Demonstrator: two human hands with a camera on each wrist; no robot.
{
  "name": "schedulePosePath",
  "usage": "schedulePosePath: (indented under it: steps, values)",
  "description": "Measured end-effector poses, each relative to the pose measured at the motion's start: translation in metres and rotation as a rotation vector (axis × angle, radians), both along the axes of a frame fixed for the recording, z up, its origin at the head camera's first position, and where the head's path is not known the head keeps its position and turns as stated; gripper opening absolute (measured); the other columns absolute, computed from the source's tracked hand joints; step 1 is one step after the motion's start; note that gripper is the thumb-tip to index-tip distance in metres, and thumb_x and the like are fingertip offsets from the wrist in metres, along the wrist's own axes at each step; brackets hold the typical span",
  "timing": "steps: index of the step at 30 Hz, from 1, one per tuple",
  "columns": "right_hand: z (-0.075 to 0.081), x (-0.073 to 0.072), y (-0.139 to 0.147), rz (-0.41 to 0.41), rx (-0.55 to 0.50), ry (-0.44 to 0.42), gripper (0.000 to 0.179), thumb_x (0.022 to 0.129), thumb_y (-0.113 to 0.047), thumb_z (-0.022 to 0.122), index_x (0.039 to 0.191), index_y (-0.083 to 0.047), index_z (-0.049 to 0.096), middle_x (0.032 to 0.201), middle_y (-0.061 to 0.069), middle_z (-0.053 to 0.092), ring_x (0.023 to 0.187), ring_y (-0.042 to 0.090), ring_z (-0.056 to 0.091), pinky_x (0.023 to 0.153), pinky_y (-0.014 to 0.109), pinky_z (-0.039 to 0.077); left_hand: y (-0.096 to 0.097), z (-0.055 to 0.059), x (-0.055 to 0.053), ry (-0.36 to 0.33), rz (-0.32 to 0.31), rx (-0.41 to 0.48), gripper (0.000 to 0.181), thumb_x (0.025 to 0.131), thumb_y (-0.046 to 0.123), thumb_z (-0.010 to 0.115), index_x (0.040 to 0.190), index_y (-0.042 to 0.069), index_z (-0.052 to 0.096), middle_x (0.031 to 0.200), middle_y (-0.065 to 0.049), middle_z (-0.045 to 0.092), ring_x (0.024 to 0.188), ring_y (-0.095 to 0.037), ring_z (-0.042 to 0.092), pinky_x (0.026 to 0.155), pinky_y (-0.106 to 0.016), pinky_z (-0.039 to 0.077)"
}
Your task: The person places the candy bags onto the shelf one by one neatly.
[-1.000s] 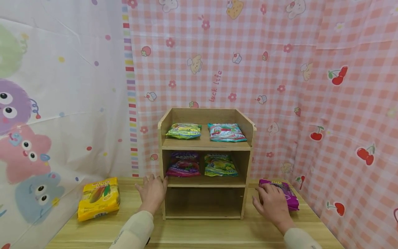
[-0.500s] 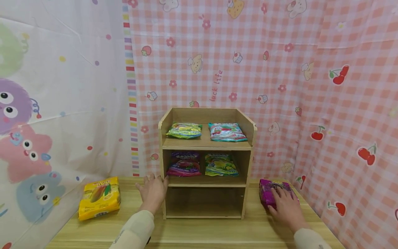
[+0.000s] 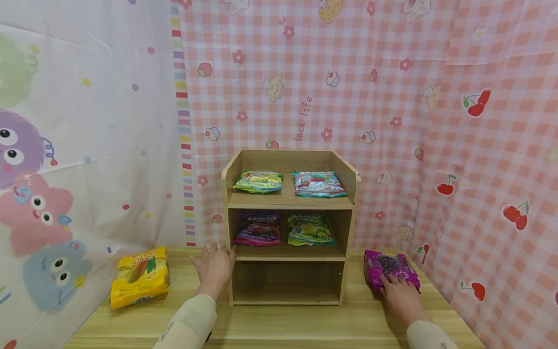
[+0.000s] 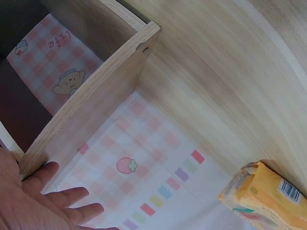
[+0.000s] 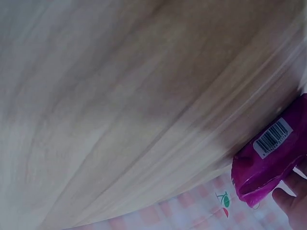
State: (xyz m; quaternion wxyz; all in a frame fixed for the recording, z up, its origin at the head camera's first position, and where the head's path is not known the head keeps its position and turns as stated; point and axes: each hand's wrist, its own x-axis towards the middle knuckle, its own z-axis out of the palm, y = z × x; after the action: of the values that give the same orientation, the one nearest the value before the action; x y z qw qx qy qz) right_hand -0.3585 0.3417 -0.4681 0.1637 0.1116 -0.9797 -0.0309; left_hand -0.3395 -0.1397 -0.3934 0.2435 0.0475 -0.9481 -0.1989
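My left hand (image 3: 215, 270) rests against the left side of a small wooden shelf (image 3: 289, 206), fingers spread. In the left wrist view, the fingers (image 4: 72, 197) reach past the shelf's side edge and hold nothing. To the right of the shelf lies a purple candy bag (image 3: 387, 264) with dark grapes printed on it. My right hand (image 3: 403, 301) lies over the near edge of this bag, fingertips on its top. The right wrist view shows the bag's barcode side, with loosely bent fingers right at its edge.
A yellow bag with a mango picture (image 3: 140, 277) lies on the wooden table (image 3: 279, 325) at left. The top shelf bears a yellow-green bag (image 3: 259, 182) and a teal bag (image 3: 318, 184); the middle one bears a purple-pink bag (image 3: 259, 230) and a green-yellow bag (image 3: 310, 231). Patterned curtains (image 3: 305, 72) surround the table.
My right hand has moved right from the bag's left side, over its top, then drawn back a little to its near edge. The left hand stays in place.
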Motion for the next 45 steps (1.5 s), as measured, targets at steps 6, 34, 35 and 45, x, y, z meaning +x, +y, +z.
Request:
schedulePosePath:
  steps: [6,34,35,45]
  values:
    - [-0.001,-0.002,0.0,-0.012,-0.027,-0.013,0.042,0.094,-0.035,0.061,0.119,-0.002,0.069,0.117,0.024,0.065,0.108,0.051,0.058,0.088,0.065,0.044,0.0,0.001,0.0,0.006,0.004,0.0,0.043,0.103,0.035,0.049,0.103,-0.002,0.071,0.129,-0.029,0.056,0.128,-0.053,0.04,0.1,-0.081,0.014]
    - [0.026,0.004,0.031,-0.358,-0.598,0.017,0.062,0.099,-0.033,0.047,0.109,0.027,0.053,0.11,0.047,0.053,0.098,0.06,0.054,0.082,0.064,0.046,0.0,0.001,0.0,0.009,0.012,-0.007,0.044,0.103,0.036,0.049,0.107,-0.003,0.07,0.128,-0.028,0.057,0.128,-0.052,0.04,0.1,-0.081,0.014]
    - [0.026,0.005,0.034,-0.375,-0.647,-0.007,0.063,0.098,-0.034,0.046,0.108,0.028,0.053,0.11,0.048,0.052,0.096,0.06,0.055,0.082,0.063,0.046,-0.001,0.001,0.0,0.011,0.014,-0.011,0.044,0.103,0.036,0.05,0.106,-0.003,0.07,0.128,-0.028,0.057,0.128,-0.052,0.04,0.1,-0.081,0.015]
    - [0.011,0.002,0.033,-0.459,-1.056,-0.187,0.067,0.095,-0.026,0.051,0.117,0.036,0.039,0.113,0.047,0.043,0.096,0.048,0.051,0.086,0.048,0.051,0.001,-0.001,0.0,0.003,0.011,-0.013,0.045,0.103,0.037,0.049,0.105,-0.002,0.07,0.126,-0.027,0.057,0.126,-0.052,0.042,0.099,-0.08,0.017]
